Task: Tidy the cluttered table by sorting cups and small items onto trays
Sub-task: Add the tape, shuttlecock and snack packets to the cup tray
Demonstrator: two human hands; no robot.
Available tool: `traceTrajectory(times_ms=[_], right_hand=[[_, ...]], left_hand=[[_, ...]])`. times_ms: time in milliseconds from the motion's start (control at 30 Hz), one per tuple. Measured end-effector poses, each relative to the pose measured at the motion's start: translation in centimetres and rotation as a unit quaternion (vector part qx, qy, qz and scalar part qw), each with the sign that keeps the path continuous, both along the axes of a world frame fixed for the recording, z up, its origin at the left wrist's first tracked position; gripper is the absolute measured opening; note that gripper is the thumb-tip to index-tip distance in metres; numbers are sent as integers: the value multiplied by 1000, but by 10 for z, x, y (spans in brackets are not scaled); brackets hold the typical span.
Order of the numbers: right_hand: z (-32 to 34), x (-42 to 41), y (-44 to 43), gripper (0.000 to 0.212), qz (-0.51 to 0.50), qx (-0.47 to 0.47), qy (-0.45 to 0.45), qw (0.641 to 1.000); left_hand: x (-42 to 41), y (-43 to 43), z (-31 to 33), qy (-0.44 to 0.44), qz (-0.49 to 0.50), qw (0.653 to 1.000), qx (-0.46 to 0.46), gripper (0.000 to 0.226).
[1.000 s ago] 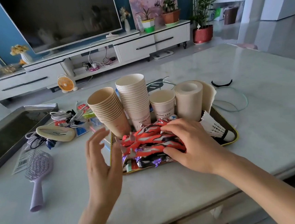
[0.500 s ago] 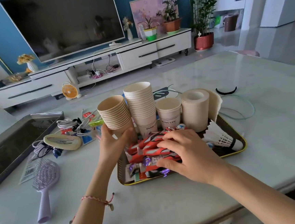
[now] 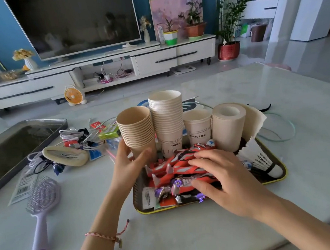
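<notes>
— Start at the left. What lies there?

— One empty steel tray [image 3: 21,137], then one lilac hairbrush [image 3: 41,199] with its handle pointing toward the person, then a tangle of cables [image 3: 75,136] on the table [image 3: 190,238].

— And the left hand [image 3: 127,166]?

— Its thumb and fingers are curled round the foot of the brown cup stack [image 3: 136,131] at the far left corner of the yellow-rimmed tray [image 3: 187,207]. The stack stands mouth up and nearly vertical. A second ago it leaned left and the hand hovered spread beside it, off it.

— The cups, counted?

— Two stacks, the brown one and the taller white cup stack [image 3: 167,122], plus one single cup [image 3: 197,130]. All are upright in a row. One paper roll [image 3: 228,127] stands on end just beside them.

— The right hand [image 3: 224,177]?

— It still lies spread on the snack packets [image 3: 180,169], fingers nearly straight and clasping nothing. The packets run left to right across the tray. I cannot count them.

— Farthest right?

— One shuttlecock [image 3: 261,160] lies on its side, cork toward the tray's near right corner.
</notes>
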State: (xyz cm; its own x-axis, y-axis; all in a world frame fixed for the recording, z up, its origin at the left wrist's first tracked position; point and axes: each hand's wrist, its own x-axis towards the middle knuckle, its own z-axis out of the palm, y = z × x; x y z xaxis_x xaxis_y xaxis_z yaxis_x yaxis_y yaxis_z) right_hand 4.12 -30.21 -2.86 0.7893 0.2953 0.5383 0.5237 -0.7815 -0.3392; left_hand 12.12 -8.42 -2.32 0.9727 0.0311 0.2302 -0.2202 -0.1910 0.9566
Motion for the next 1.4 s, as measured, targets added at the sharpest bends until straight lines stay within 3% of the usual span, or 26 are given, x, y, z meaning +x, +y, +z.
traceTrajectory(times_ms=[100,167,267,533,667,800,1033,1233,1300,1400], right_hand=[[2,-3,2,44,2,18,6,1000],[3,-6,4,40,0,26,2,1000],[4,-10,3,37,-9,32,-2,999],[3,-7,-12,40,-39,30,24,999],[-4,0,-17,47,-48,29,47,997],[-7,10,-27,46,-82,26,46,995],[-5,22,-51,46,-129,38,37,990],[-4,26,-64,46,-129,53,31,990],[-3,25,-66,45,-133,54,30,989],[-1,21,-61,33,-154,51,13,987]], left_hand=[[-11,1,0,23,11,999,-26,44],[-17,0,-4,41,83,993,-66,23],[-24,-7,-7,102,149,976,-119,16],[-24,-11,-7,176,169,949,-198,22],[-26,-14,-5,172,162,948,-216,16],[-21,-20,-3,207,110,927,-292,9],[-14,-30,-10,201,29,931,-304,22],[-5,-31,-9,232,-35,922,-308,16],[-5,-34,-10,227,-46,932,-279,12],[-9,-36,-9,195,-72,964,-166,13]])
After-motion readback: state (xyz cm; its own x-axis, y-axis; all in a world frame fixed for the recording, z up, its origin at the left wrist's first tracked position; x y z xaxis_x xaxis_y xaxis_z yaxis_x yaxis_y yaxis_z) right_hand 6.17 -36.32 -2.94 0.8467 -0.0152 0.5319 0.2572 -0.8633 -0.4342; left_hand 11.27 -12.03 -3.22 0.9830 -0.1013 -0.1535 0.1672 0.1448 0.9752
